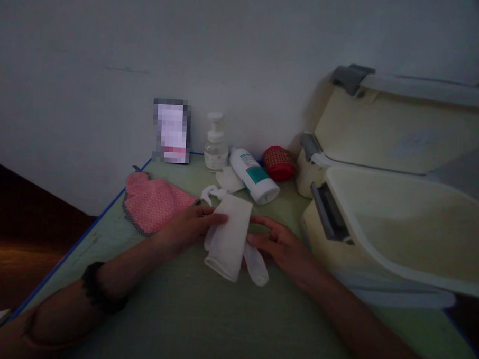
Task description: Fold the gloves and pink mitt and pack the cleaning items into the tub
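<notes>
A white disposable glove [229, 240], partly folded over, is held up above the table in front of me. My left hand [190, 225] grips its left side, with the thumb on the front and the other fingers behind it. On the other side, my right hand [281, 248] pinches the right edge, where a loose glove finger hangs down. Parts of both hands' fingers are hidden by the glove. Just left of the glove lies a pink textured cloth [159, 202] with a dark edge.
Against the wall stand a lit phone [172, 134] and a clear pump bottle [216, 152]. A white bottle [255, 176] lies tilted beside a red patterned container [279, 163]. At the right is an open cream bin [331, 257] with its lid raised. The table [201, 326] has a blue edge.
</notes>
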Available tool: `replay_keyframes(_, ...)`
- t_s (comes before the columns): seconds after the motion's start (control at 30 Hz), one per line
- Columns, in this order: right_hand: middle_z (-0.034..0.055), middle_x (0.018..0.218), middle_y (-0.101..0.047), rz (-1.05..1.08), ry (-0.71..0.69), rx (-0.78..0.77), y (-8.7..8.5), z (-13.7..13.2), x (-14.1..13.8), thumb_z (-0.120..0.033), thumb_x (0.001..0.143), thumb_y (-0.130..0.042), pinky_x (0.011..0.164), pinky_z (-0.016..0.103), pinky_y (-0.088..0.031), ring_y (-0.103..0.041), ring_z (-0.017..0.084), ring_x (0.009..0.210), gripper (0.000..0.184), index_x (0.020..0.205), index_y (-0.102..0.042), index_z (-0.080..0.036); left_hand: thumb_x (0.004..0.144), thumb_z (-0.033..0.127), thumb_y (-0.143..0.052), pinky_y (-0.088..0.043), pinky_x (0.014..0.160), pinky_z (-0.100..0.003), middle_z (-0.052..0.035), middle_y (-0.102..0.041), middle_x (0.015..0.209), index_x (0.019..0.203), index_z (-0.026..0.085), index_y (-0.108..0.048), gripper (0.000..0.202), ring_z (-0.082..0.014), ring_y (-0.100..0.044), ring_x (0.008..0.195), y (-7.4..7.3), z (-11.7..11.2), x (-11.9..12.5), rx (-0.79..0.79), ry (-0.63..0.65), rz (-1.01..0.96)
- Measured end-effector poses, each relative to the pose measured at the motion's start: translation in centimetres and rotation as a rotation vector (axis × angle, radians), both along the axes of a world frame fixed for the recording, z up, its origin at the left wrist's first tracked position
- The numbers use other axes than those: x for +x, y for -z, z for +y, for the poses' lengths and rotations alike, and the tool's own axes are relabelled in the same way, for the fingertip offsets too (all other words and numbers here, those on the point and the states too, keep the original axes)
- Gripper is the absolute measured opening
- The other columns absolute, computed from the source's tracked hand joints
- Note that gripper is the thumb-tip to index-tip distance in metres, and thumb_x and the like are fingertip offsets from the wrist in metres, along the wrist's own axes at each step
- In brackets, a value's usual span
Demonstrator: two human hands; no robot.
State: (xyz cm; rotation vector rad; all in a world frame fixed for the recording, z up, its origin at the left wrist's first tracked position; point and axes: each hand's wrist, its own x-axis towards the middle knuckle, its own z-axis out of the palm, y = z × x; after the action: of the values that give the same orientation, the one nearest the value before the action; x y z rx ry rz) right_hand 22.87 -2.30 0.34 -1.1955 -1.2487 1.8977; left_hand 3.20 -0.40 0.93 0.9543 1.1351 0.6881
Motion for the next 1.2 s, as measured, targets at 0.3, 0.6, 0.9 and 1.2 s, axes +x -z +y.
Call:
replay_keyframes(0.3, 0.0014, 0.065, -0.066, -0.735, -0.064, 0.639, -0.7, -0.8, 0.6, -0.035, 0.077, -0.058, 0.054, 0.031, -0.042, -0.061, 0.018, 0.057, 0.017, 0.089, -0.055, -0.023, 0.074, 0.053, -0.053, -0.032, 0.042, -0.023, 0.0009, -0.055, 0.036, 0.055, 0.02, -0.063, 0.039, -0.0145, -0.052, 0.036, -2.7, -0.8, -1.8, 0.569, 0.209, 0.953)
replay_keyframes(0.6, 0.0064, 0.11, -0.053, -0.735, -0.429, 1.162, -1.0, -1.2, 1.2, -0.011, 0.073, -0.057, 0.09, 0.034, -0.041, -0.048, 0.019, 0.103, 0.038, 0.11, -0.058, -0.022, 0.083, 0.024, -0.046, -0.042, 0.071, -0.027, -0.0058, -0.06, 0.085, 0.093, 0.016, -0.06, 0.019, -0.0164, -0.056, 0.078, -1.3, -1.0, -1.9, 1.153, 0.366, 0.95)
replay_keyframes(0.9, 0.0048, 0.093, -0.062, -0.586, -0.301, 1.245, -0.2, -0.7, 0.3, -0.014, 0.081, -0.054, 0.083, 0.033, -0.043, -0.054, 0.017, 0.09, 0.011, 0.086, -0.063, -0.018, 0.065, 0.006, -0.055, -0.036, 0.093, -0.037, -0.0051, -0.051, 0.106, 0.1, 0.02, -0.057, 0.038, -0.0217, -0.045, 0.103, -1.8, -0.9, -2.6, 1.128, 0.695, 0.709)
replay_keyframes(1.2, 0.0, 0.073, -0.061, -0.359, 0.1, 0.857, -1.4, -1.2, -0.5, -0.022, 0.081, -0.052, 0.06, 0.025, -0.043, -0.053, 0.012, 0.065, 0.01, 0.085, -0.06, -0.018, 0.067, 0.031, -0.07, -0.045, 0.075, -0.031, -0.0052, -0.058, 0.092, 0.097, 0.017, -0.053, 0.037, -0.0189, -0.055, 0.086, -1.0, -1.8, -1.1, 1.173, 0.288, 0.496)
